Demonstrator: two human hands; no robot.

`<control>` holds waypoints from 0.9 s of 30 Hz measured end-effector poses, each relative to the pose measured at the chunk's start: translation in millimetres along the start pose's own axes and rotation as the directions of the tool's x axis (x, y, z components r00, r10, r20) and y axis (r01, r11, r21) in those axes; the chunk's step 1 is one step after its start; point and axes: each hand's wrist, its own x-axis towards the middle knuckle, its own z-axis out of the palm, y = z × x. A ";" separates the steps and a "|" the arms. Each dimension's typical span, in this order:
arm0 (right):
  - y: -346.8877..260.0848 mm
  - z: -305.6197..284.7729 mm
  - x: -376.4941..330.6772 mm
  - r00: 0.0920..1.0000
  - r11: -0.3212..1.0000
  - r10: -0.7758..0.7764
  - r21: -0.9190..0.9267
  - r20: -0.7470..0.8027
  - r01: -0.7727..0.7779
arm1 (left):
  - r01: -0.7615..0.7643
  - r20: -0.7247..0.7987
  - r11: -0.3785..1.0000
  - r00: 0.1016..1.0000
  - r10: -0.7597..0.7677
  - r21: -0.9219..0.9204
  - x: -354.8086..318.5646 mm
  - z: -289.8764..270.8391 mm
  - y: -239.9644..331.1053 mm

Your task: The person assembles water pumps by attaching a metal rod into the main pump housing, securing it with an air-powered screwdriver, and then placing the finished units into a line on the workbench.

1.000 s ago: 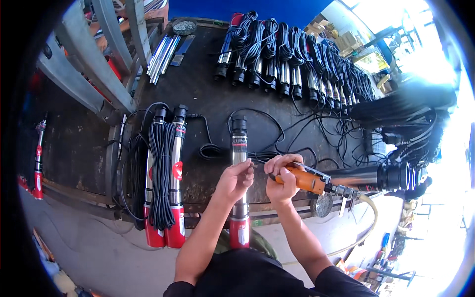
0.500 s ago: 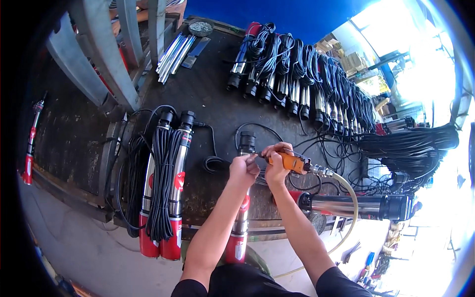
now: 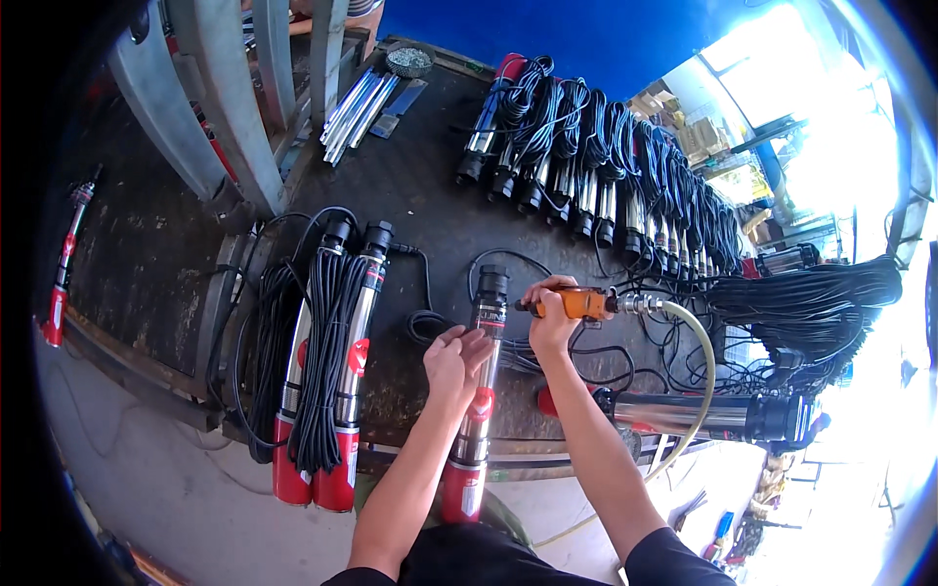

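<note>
We steady the pump (image 3: pixel 476 391) lying on the bench (image 3: pixel 410 186) with our left hand (image 3: pixel 454 359) cupped on it, while our right hand (image 3: pixel 552 317) grips the driver (image 3: pixel 578 303); keep its tip square to the pump.

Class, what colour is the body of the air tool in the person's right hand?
Orange, with a black tip; the air tool shows best in the head view, gripped by the right hand.

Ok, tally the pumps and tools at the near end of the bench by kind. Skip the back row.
pumps wrapped in cable: 2
bare pumps: 2
air tool: 1
Total: 5
</note>
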 end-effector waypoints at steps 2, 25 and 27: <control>0.6 2.9 -0.5 1.000 1.000 0.001 -0.009 -0.023 -0.001 | -0.011 -0.010 1.000 1.000 0.011 0.021 -3.2 -1.9 1.1; -62.8 18.6 -39.3 0.990 0.982 0.005 0.186 -0.139 0.021 | 0.460 0.454 0.885 0.805 -0.383 -0.069 22.3 12.7 -13.3; -60.3 17.0 -38.4 0.995 0.977 0.003 0.210 -0.095 0.017 | 0.496 0.455 0.861 0.795 -0.401 -0.108 24.5 11.0 -13.3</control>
